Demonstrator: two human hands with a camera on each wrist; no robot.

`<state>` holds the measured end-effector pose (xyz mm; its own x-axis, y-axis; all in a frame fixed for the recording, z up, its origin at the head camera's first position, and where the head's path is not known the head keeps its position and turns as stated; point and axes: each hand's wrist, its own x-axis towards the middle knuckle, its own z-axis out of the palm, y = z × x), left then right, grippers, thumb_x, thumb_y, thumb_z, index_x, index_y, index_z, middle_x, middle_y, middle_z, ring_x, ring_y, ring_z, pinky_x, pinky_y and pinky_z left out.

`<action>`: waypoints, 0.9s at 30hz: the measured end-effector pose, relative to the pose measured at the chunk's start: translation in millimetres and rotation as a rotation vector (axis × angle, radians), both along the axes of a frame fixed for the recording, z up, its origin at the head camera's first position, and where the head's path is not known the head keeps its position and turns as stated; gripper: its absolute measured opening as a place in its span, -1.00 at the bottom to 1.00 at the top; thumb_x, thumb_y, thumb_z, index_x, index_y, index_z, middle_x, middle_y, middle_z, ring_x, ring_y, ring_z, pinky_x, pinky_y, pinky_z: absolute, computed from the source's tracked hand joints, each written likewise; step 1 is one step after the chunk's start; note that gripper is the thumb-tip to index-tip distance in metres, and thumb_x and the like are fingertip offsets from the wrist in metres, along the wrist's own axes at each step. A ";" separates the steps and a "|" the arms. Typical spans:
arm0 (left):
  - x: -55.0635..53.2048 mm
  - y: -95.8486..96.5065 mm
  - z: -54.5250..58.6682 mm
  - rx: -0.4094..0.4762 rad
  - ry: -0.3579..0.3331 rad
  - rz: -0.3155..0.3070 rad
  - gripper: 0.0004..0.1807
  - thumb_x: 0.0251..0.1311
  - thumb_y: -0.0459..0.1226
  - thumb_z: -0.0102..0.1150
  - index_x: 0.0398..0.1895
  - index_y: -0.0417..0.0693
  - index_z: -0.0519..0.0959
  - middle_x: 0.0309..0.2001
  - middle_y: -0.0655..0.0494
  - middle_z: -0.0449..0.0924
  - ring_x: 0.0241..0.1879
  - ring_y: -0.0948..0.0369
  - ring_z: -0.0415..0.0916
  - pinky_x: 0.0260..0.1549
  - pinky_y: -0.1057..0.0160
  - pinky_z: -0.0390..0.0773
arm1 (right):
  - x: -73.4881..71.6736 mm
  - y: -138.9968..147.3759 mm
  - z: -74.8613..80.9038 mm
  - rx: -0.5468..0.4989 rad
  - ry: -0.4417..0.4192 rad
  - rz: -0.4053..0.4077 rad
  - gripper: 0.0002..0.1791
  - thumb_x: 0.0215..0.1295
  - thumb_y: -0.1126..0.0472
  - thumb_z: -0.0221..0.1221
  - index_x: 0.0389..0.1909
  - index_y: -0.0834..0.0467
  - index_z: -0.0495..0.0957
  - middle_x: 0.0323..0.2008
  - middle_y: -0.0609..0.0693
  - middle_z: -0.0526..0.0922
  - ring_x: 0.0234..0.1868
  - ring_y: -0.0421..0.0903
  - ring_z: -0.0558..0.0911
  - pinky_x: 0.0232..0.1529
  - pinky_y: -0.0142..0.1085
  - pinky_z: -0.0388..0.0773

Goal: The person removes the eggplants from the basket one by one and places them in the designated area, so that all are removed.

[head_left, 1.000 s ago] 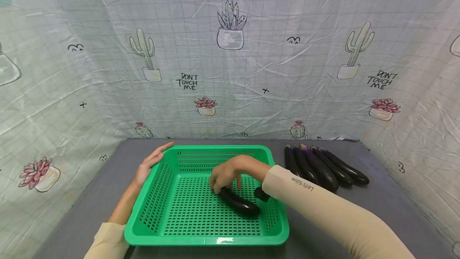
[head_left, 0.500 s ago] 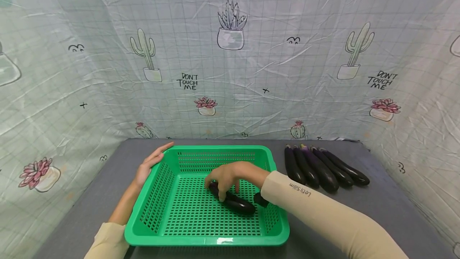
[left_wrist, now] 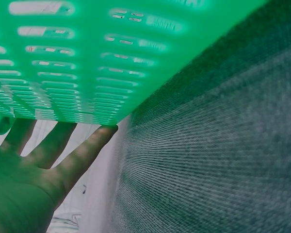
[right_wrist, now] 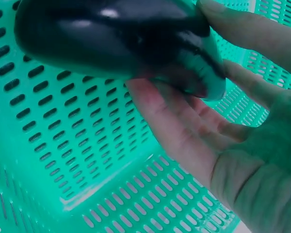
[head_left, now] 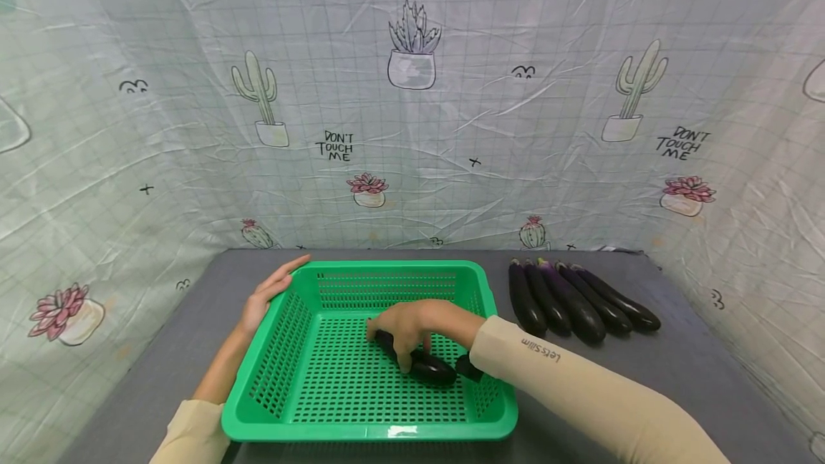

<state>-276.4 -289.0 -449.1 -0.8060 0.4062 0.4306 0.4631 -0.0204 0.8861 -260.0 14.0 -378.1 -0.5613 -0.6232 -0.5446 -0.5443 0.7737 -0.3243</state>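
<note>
In the head view, a dark, glossy eggplant [head_left: 434,369] lies slantwise inside a green slotted plastic basket [head_left: 370,431], right of its middle. My right hand [head_left: 412,328] reaches over the basket's right side and grips the eggplant from above. Thumb and fingers stand on opposite sides of the eggplant [right_wrist: 111,36] in the right wrist view. Along the basket's left wall, my left hand [head_left: 261,303] rests against the outside near the rim. Its fingers [left_wrist: 82,158] look straight and spread, with the tips right at the slotted wall [left_wrist: 87,63] in the left wrist view.
Several more eggplants [head_left: 573,303] lie side by side on the grey tabletop [head_left: 683,385], right of the basket. A patterned curtain [head_left: 412,134] with plant drawings hangs behind the table and along both sides.
The eggplant in the basket has shifted slightly to the left. My right hand has come lower, with the thumb farther along the eggplant. My left hand has stayed at the basket wall.
</note>
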 end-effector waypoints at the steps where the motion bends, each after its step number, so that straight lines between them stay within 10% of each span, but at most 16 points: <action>1: 0.2 0.0 0.1 -0.001 -0.001 0.001 -0.44 0.67 -0.35 -0.52 0.60 -0.48 -0.06 0.50 0.44 0.20 0.39 0.47 0.35 0.26 0.51 0.42 | -0.3 0.1 0.0 -0.002 -0.001 0.007 -0.10 0.18 0.33 0.49 0.50 -0.22 0.36 0.62 -0.05 0.14 -0.12 -0.22 0.58 -0.34 -0.20 0.74; 19: -1.0 -1.4 -1.0 0.041 -0.027 -0.048 -0.44 0.66 -0.37 -0.55 0.61 -0.47 -0.09 0.49 0.47 0.23 0.38 0.43 0.40 0.27 0.47 0.46 | -1.4 12.7 7.3 -0.086 -0.023 0.061 -0.13 0.22 0.36 0.44 0.52 -0.12 0.35 0.59 -0.06 0.21 -0.37 -0.23 0.54 -0.34 -0.15 0.71; 27: -0.8 -1.4 0.0 0.042 -0.027 -0.059 -0.44 0.66 -0.38 -0.55 0.62 -0.44 -0.08 0.50 0.46 0.23 0.39 0.41 0.40 0.27 0.46 0.46 | -4.3 23.9 23.2 -0.187 0.063 0.112 -0.14 0.21 0.30 0.48 0.50 -0.11 0.36 0.51 -0.05 0.35 0.25 -0.16 0.49 -0.19 -0.33 0.50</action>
<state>-277.3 -290.4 -449.1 -0.7925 0.4352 0.4272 0.4363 -0.0847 0.8958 -264.3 37.9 -354.8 -0.5124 -0.7702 -0.3799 -0.6473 0.6371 -0.4185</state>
